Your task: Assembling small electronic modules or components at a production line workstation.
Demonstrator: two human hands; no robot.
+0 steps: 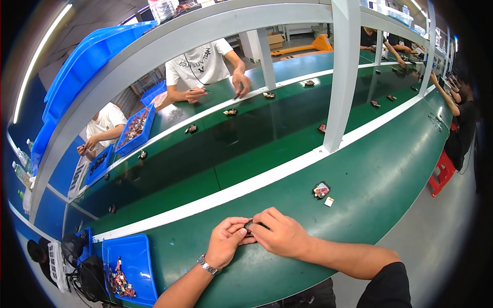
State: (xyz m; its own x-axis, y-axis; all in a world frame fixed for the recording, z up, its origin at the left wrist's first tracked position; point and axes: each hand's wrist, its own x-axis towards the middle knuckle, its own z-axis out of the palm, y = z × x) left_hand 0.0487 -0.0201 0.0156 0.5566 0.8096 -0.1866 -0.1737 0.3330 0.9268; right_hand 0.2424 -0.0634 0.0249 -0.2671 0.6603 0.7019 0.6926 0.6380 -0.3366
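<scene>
A small dark part [249,226] is pinched between the two hands, just above the green worktop [390,174]. It could be dropped or flicked away if the pinch is loosened, since little of it is gripped and most of it is hidden by the fingertips. A slip toward the white strip [241,187] beyond the hands could send it onto the dark belt [246,138] further out, where it would be mixed with the other small pieces lying there. Too hard a squeeze could also bend whatever fine piece is being fitted; this is judged only from how small the part looks.

The left hand [226,241] is curled nearly closed, its thumb and first fingers pressed together on the left end of the part. A metal watch [207,265] is worn on its wrist. The right hand [280,236] is likewise drawn in, its fingertips closed on the right end of the part, with the knuckles raised over it. Whether a thin tool is also held in this hand cannot be told.

To the right of and beyond the right hand, a second small dark piece [321,189] with a reddish face lies on the worktop, and a tiny pale square [328,201] lies just beside it. To the left of the left hand, well apart, a blue bin [141,256] of mixed small parts is set at the worktop's near edge.
</scene>
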